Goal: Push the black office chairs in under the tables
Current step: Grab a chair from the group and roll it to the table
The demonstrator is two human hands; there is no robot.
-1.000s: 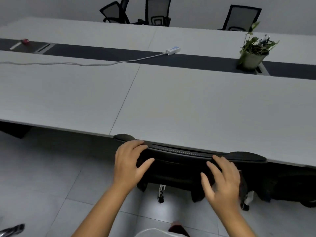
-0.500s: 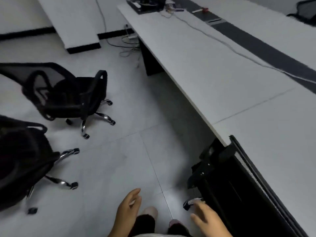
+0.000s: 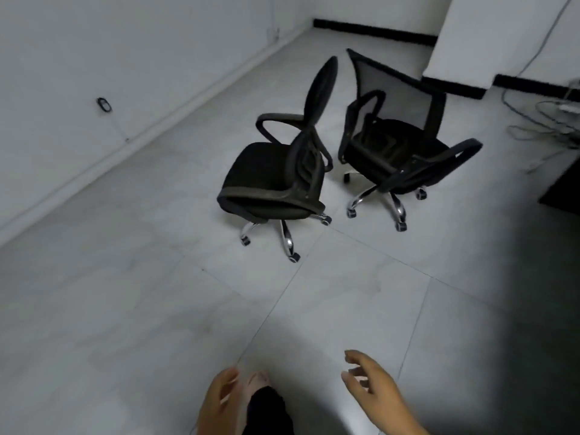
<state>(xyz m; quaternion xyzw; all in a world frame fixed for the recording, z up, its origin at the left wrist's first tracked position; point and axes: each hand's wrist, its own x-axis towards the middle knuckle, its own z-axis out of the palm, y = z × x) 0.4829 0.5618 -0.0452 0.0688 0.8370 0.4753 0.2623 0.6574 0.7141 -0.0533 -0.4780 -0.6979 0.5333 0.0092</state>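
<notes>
Risks first. Two black office chairs stand loose on the tiled floor [image 3: 125,309], well apart from you: the near chair [image 3: 270,180] at about 12 o'clock, the far chair [image 3: 405,146] at about 1 o'clock, just beside each other. Neither is under a table; only a dark corner [image 3: 561,193] at the 3 o'clock edge may be table, cannot tell.

- Star bases sit close, casters nearly interleaved. Push one chair without separating it and a leg could catch the other's, dragging or spinning both.
- Seats swivel on a central post. Push an armrest and the seat likely rotates rather than rolls; use the backrest top.
- Loose cables [image 3: 539,127] lie on the floor at 2 o'clock, near the far chair. A caster rolled over them could snag or tug whatever they feed.
- Tile looks smooth; casters probably run freely, so a hard shove could overshoot into a table edge.

Materials and shapes. Seat pads: matte black fabric, rounded. Far chair's backrest: see-through mesh in a thin frame. Armrests: looped black plastic. Bases: polished chrome spokes, small black wheels. Floor: pale grey tiles, thin joints.

Hands. Your left hand [image 3: 219,400] at 6 o'clock and right hand [image 3: 373,390] at 5 o'clock are both empty, fingers loosely spread, touching nothing.
</notes>
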